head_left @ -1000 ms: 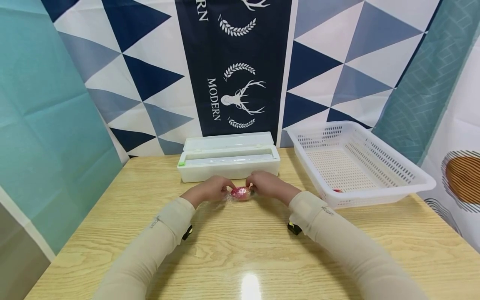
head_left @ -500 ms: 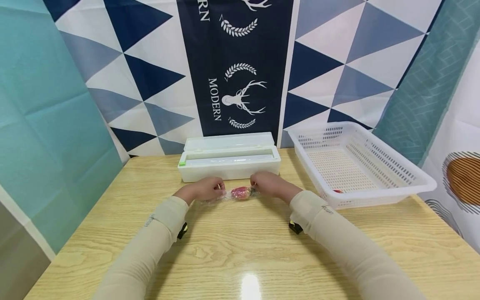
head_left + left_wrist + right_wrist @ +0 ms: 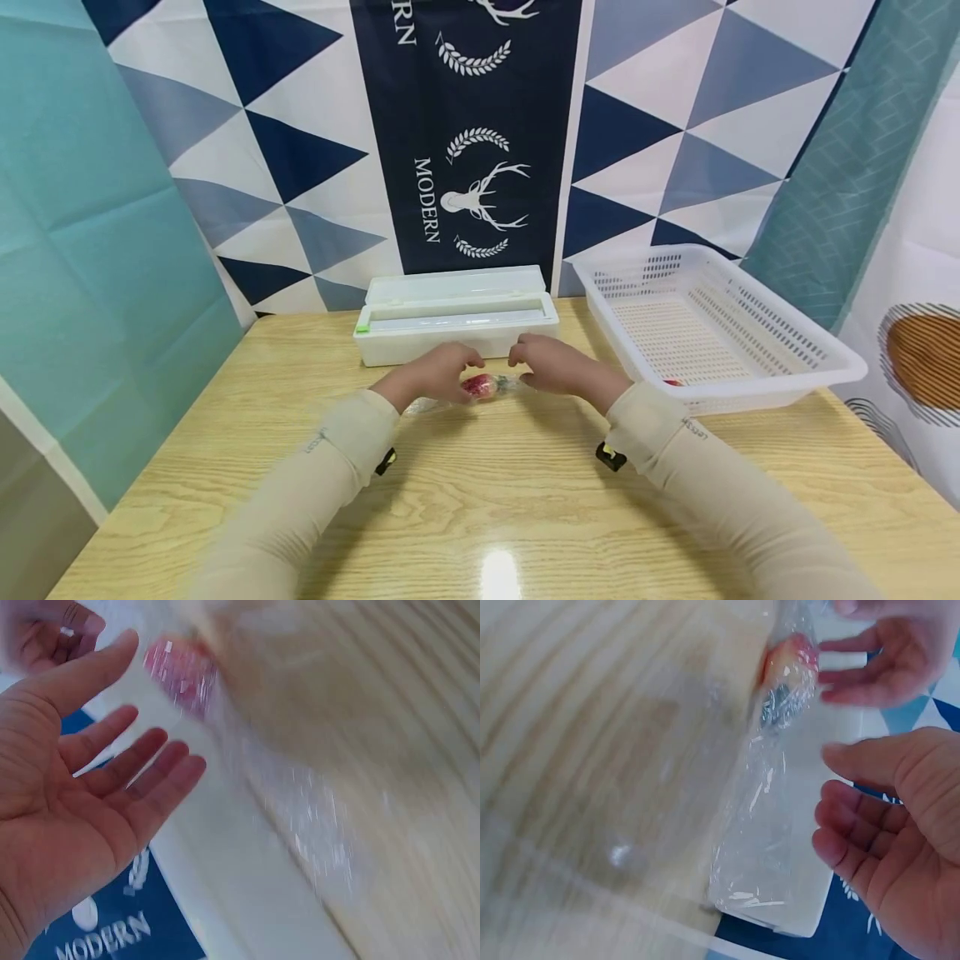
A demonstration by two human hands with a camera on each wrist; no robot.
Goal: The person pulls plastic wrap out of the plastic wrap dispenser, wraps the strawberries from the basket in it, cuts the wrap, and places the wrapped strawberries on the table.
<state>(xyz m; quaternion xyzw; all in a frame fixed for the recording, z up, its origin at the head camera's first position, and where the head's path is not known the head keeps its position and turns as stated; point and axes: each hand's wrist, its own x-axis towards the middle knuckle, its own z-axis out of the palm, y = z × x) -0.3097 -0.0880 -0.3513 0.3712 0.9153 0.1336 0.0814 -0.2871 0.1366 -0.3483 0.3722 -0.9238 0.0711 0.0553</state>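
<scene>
A film-wrapped red piece (image 3: 482, 386) is lying on the worktop (image 3: 465, 492) ahead of you, just short of the long white box (image 3: 457, 342), which is sitting at its 12 o'clock. Your left hand (image 3: 441, 372) is hovering at the piece's 10 o'clock, fingers spread and nothing gripped; whether a fingertip is touching the wrap, you cannot tell from here. Your right hand (image 3: 557, 365) is hanging at about 2 o'clock, thumb apart, fingers loosely bent and holding nothing. The white basket (image 3: 780, 385) is standing farther out toward 2 o'clock.

You are probably dealing with something light, with a slick, limp skin. Take it round the plump middle, thumb opposite fingers, pinching gently in case it bruises; the loose film tail (image 3: 754, 825) is likely to slip or unwind if you are lifting by that alone.
</scene>
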